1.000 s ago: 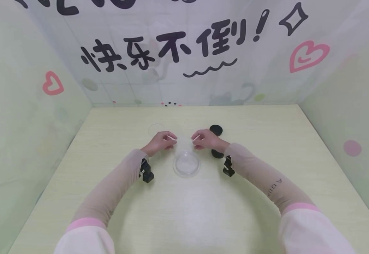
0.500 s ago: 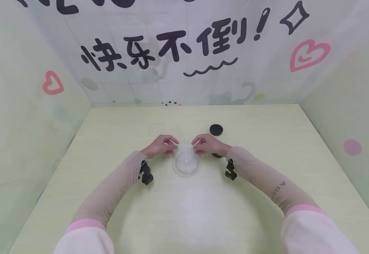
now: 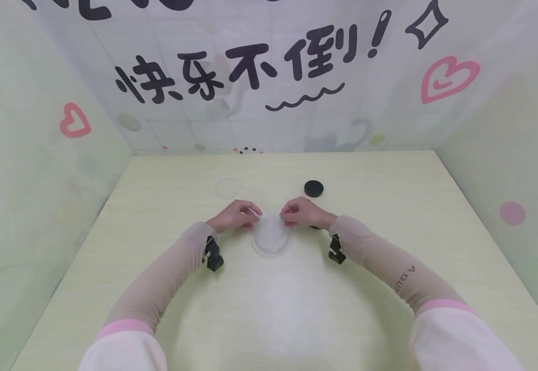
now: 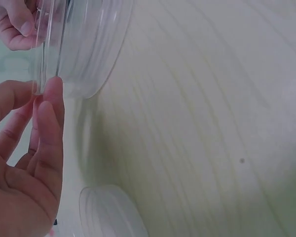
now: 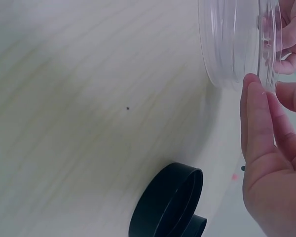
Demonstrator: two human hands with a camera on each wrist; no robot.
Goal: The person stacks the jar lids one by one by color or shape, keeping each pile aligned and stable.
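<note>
A clear round plastic dish (image 3: 271,253) sits on the table in front of the hands. Over it is a clear round plastic lid (image 3: 269,220), level and close to the dish; whether the two touch is hard to tell. My left hand (image 3: 237,215) pinches the lid's left edge between thumb and fingertips. On the opposite edge my right hand (image 3: 303,212) pinches it the same way. Both wrist views show the stacked clear rims (image 4: 52,44) side-on, with fingertips under the upper rim.
Behind my left hand lies a thin clear disc (image 3: 227,189). A black round cap (image 3: 314,188) lies beyond my right hand; a second black cap (image 5: 160,202) is mostly hidden by that hand in the head view. A whitish clear round piece (image 4: 111,212) stands near the left hand.
Both hands have come down and toward the person with the lid, bringing it from behind the dish to over it. The dish, disc and black caps stay in place.
</note>
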